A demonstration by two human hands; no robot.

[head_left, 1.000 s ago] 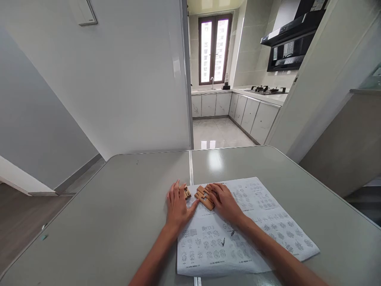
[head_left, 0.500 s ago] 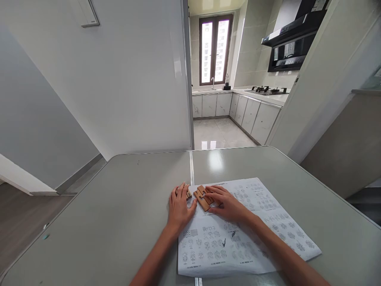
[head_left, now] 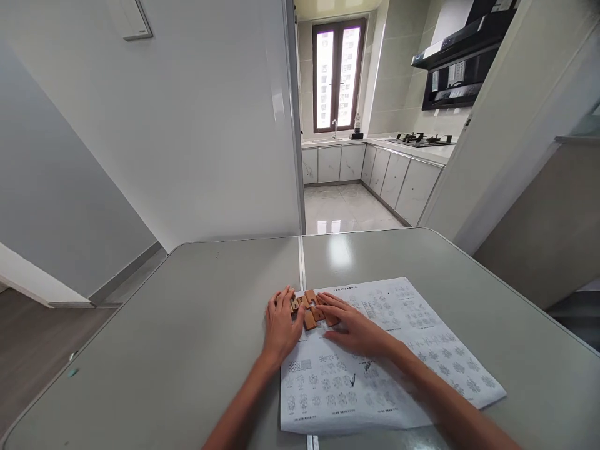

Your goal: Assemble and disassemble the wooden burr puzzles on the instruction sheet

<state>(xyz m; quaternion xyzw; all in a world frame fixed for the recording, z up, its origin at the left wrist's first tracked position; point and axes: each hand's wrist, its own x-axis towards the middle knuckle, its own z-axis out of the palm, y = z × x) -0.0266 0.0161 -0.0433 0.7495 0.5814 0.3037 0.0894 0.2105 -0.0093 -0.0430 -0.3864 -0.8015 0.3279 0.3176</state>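
Several flat wooden puzzle pieces (head_left: 310, 319) with cut notches and dark marks lie close together at the upper left of a printed sheet (head_left: 328, 406). My left hand (head_left: 282, 325) curls over the left pieces, its fingers on their far side and its thumb at the near side; the fingers partly hide them. From the right, my right hand (head_left: 354, 325) grips the right-hand pieces, fingers on top and thumb on the near side. The two groups touch or nearly touch in the middle.
The sheet carries rows of small printed figures and a few dark pen marks. It lies on a grey table (head_left: 187, 350) with a pale seam (head_left: 301, 262). A small green bit (head_left: 72, 372) sits near the left edge. Beyond is a kitchen with a gas stove (head_left: 422, 140).
My right hand has shifted slightly left with its puzzle pieces, closing the gap to those under my left hand. My left hand's thumb has come in against the pieces.
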